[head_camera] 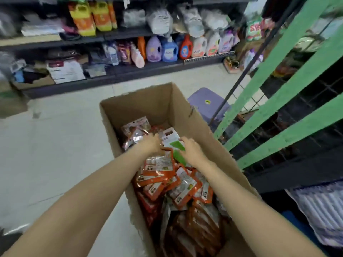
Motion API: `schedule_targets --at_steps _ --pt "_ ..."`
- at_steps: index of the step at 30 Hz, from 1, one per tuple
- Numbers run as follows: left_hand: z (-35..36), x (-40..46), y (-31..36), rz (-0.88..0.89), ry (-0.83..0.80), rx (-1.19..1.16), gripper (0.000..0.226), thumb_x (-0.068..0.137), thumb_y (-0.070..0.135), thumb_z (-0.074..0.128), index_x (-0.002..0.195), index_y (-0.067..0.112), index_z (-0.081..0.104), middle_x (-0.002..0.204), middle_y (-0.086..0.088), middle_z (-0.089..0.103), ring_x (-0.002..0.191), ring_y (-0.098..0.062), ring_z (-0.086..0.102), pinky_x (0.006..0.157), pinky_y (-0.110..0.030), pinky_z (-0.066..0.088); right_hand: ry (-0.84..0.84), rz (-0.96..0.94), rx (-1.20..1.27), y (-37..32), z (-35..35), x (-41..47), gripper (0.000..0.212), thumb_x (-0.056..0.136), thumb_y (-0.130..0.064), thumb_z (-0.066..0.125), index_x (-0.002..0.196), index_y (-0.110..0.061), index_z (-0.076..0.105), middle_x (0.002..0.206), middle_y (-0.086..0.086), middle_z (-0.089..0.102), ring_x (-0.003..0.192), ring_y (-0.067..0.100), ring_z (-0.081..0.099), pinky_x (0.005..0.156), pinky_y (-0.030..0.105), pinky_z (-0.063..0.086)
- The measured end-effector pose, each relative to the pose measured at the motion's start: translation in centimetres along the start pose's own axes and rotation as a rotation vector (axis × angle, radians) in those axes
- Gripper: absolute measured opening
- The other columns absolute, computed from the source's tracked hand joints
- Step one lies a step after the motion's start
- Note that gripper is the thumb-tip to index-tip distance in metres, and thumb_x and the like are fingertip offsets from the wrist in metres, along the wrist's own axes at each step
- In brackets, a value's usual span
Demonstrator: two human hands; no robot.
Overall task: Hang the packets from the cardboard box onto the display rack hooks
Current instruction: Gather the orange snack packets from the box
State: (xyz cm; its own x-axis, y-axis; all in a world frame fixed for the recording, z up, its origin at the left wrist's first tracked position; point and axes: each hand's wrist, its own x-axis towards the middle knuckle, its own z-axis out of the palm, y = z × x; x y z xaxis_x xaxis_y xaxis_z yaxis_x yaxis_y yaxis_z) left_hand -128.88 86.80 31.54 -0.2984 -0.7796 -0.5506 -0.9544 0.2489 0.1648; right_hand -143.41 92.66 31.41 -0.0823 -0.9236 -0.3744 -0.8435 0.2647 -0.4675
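An open cardboard box [141,106] stands on the floor in front of me, filled with several orange packets [159,171] and some silvery red ones [135,128] at the far end. A white and green packet [171,139] lies on top of the pile. My left hand [151,143] reaches into the box with its fingers curled at that packet's left edge. My right hand [192,152] grips the packet's green part, thumb on top. The display rack [289,78], with green bars over a black wire grid, stands to the right of the box; its hooks are not clear.
A purple plastic stool [207,102] sits just beyond the box, beside the rack. Across the pale floor [55,145], dark shelves [130,71] hold detergent bottles [168,50] and bagged goods. Striped fabric [319,206] lies at the lower right.
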Motion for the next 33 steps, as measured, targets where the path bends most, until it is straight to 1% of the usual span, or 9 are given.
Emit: schedule_targets --at_steps 5,8,12,17,20,23,26,29,33 --pt "0.4 3.9 -3.9 -0.181 0.023 0.030 0.108 0.075 0.045 0.073 0.150 0.010 0.003 0.154 -0.021 0.004 0.143 -0.037 0.008 0.115 -0.050 0.015 -0.200 0.140 0.057 1.1 4.1 4.3 0.084 0.087 -0.042 0.063 0.151 -0.021 0.014 0.153 0.016 0.018 0.140 0.033 0.019 0.110 0.037 0.025" --pt "0.3 5.1 -4.9 -0.265 -0.002 -0.077 0.119 0.068 0.049 0.078 0.149 0.015 -0.002 0.151 -0.022 0.008 0.140 -0.041 0.012 0.113 -0.054 0.012 -0.277 0.149 0.105 0.6 5.5 5.3 0.105 0.076 -0.057 0.068 0.152 -0.029 0.000 0.159 0.007 0.003 0.146 0.029 0.004 0.116 0.044 0.018" --pt "0.2 6.0 -4.5 -0.261 -0.070 -0.129 0.125 0.067 0.047 0.080 0.149 0.015 -0.010 0.151 -0.025 0.002 0.138 -0.044 0.018 0.111 -0.054 0.018 -0.334 0.199 0.018 -0.5 6.6 7.3 0.117 0.067 -0.069 0.068 0.150 -0.035 -0.009 0.159 0.010 0.007 0.145 0.033 0.010 0.115 0.048 0.017" --pt "1.1 7.1 -4.1 -0.499 0.245 -0.234 0.091 0.077 0.032 0.076 0.142 0.006 0.017 0.145 -0.026 0.021 0.132 -0.041 0.030 0.109 -0.050 0.027 -0.387 0.262 -0.129 -1.2 7.1 8.9 0.120 0.060 -0.074 0.069 0.147 -0.044 -0.008 0.157 0.015 0.011 0.143 0.042 0.006 0.113 0.060 0.016" --pt "0.7 8.2 -5.0 -0.685 0.354 -0.671 0.080 0.081 0.021 0.073 0.139 0.005 0.020 0.144 -0.026 0.025 0.129 -0.039 0.038 0.107 -0.048 0.033 -0.416 0.281 -0.165 -1.4 7.5 9.2 0.118 0.056 -0.077 0.068 0.146 -0.047 -0.003 0.156 0.015 0.013 0.142 0.045 0.004 0.111 0.064 0.015" --pt "0.4 9.0 -6.2 -0.730 0.416 -1.093 0.092 0.076 0.021 0.076 0.142 0.004 0.014 0.141 -0.020 0.033 0.127 -0.037 0.043 0.103 -0.048 0.040 -0.423 0.290 -0.155 -1.3 7.6 9.2 0.117 0.057 -0.077 0.068 0.145 -0.048 -0.003 0.157 0.015 0.010 0.143 0.045 0.000 0.110 0.066 0.013" --pt "0.5 9.3 -7.0 -0.804 0.455 -1.129 0.091 0.079 0.024 0.074 0.144 0.003 0.015 0.139 -0.018 0.041 0.127 -0.035 0.044 0.102 -0.043 0.042 -0.418 0.300 -0.156 -1.3 7.6 9.0 0.113 0.061 -0.076 0.066 0.145 -0.048 -0.004 0.157 0.017 0.004 0.142 0.045 -0.003 0.111 0.064 0.014" --pt "0.4 9.4 -6.9 -0.770 0.384 -1.164 0.051 0.086 0.018 0.065 0.130 0.002 0.044 0.130 -0.018 0.052 0.120 -0.033 0.051 0.099 -0.043 0.045 -0.379 0.298 -0.111 -1.3 7.8 8.7 0.107 0.066 -0.071 0.066 0.145 -0.049 -0.003 0.157 0.016 0.002 0.143 0.044 -0.007 0.112 0.061 0.012" --pt "0.2 8.9 -7.2 -0.730 0.371 -0.875 0.035 0.090 0.017 0.059 0.122 0.005 0.056 0.129 -0.013 0.051 0.117 -0.030 0.050 0.091 -0.032 0.045 -0.336 0.295 -0.031 -1.5 7.5 7.7 0.102 0.072 -0.065 0.067 0.147 -0.045 0.001 0.158 0.015 -0.004 0.141 0.044 -0.014 0.113 0.057 0.008"
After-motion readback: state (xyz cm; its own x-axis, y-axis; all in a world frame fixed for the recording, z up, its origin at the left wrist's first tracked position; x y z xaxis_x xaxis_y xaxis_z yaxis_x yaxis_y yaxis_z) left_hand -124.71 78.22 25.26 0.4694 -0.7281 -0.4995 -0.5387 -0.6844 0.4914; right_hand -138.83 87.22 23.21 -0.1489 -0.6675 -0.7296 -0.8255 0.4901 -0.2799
